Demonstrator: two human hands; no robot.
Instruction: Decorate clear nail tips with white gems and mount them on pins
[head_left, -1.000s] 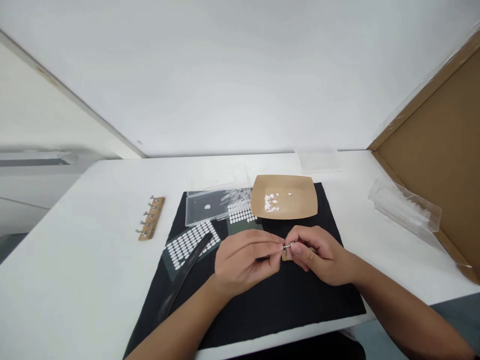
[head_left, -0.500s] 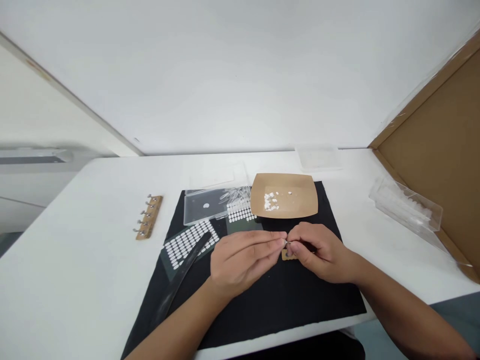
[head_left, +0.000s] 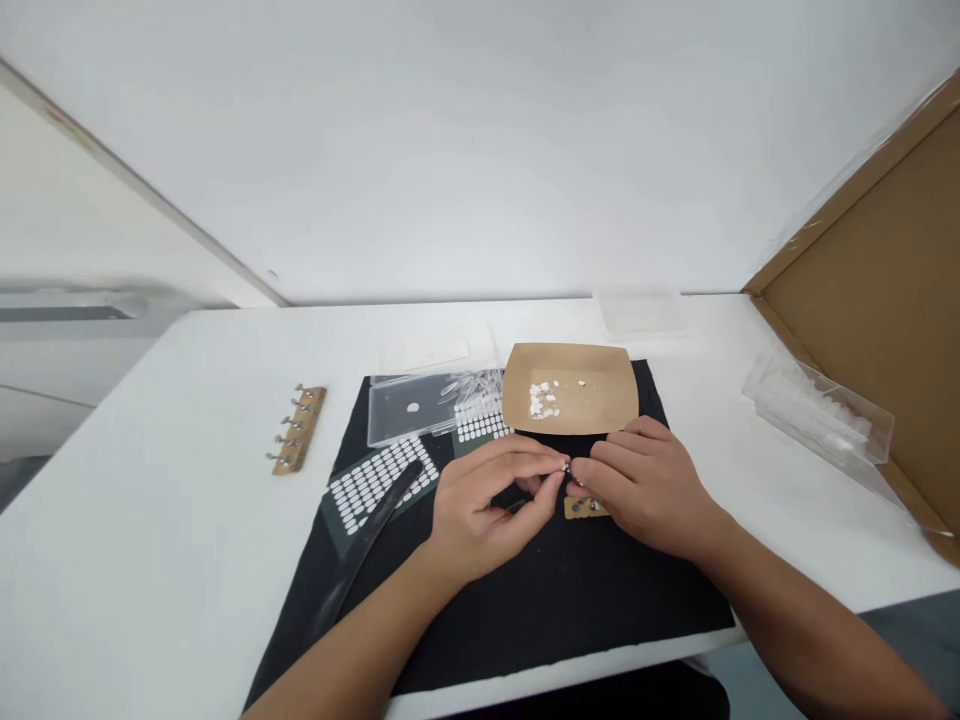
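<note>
1. Far left in my remote head view, a wooden strip with metal pegs lies on the white table, its long axis running away from the person, pegs pointing left, well apart from both hands.

2. On the black mat, a dark curved strip lies slantwise across a sheet of white ovals, left of the working grip.

3. The left hand reaches in from the left, thumb and fingertips pinched on a small shiny piece. I cannot make out the piece's long axis; it is too small.

4. That piece sits between the two hands, on the near side of the brown paper tray and just above a short wooden block.

5. The block's visible part runs crosswise, left to right, its right portion hidden; the right hand is the nearer to it.

6. The right hand meets the piece from the right, fingers curled; whether they pinch or merely steady it, I cannot tell.
</note>
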